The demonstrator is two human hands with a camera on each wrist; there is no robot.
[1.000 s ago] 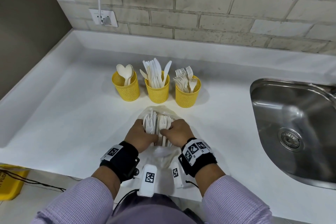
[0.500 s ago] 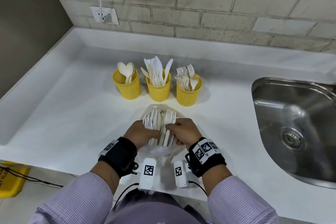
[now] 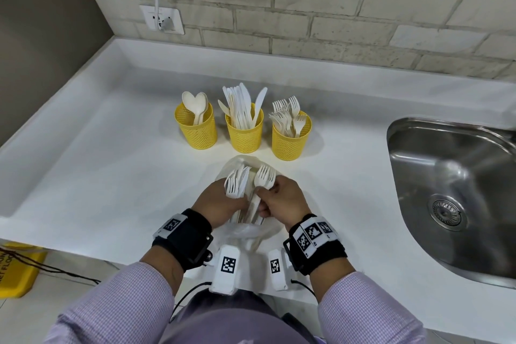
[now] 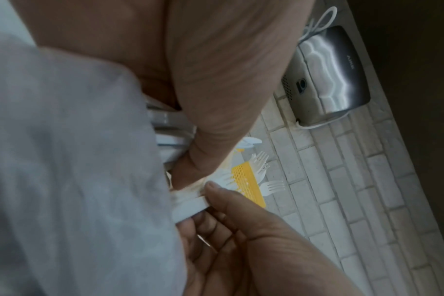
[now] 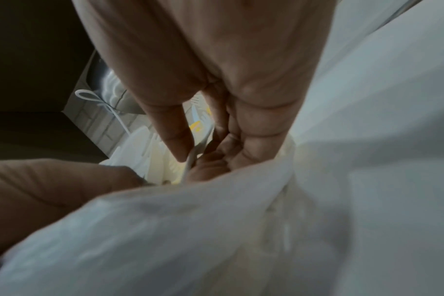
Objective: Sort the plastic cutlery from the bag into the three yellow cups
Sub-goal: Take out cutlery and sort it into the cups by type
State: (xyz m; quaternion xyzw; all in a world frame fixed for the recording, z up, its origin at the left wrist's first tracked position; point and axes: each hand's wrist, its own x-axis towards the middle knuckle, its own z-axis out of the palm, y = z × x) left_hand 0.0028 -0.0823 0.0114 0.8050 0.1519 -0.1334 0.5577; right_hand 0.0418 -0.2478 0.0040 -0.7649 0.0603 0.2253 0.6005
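Three yellow mesh cups stand in a row on the white counter: the left cup (image 3: 198, 131) holds spoons, the middle cup (image 3: 244, 131) knives, the right cup (image 3: 290, 138) forks. In front of them lies a clear plastic bag (image 3: 245, 227). My left hand (image 3: 220, 201) grips a bundle of white cutlery (image 3: 236, 184) over the bag. My right hand (image 3: 279, 198) pinches a few white forks (image 3: 264, 179), tines pointing away, beside that bundle. In the right wrist view thumb and fingers (image 5: 180, 140) close on a thin handle. The handles' lower ends are hidden between my hands.
A steel sink (image 3: 458, 195) is sunk into the counter at the right. A brick wall with a socket (image 3: 163, 19) and cable runs behind. A steel hand dryer (image 4: 332, 76) hangs on the wall. A yellow floor sign (image 3: 16, 268) lies below the counter's front edge.
My right hand has separated a few forks from the bundle and lifted them slightly right and forward. The left hand keeps hold of the rest of the cutlery.
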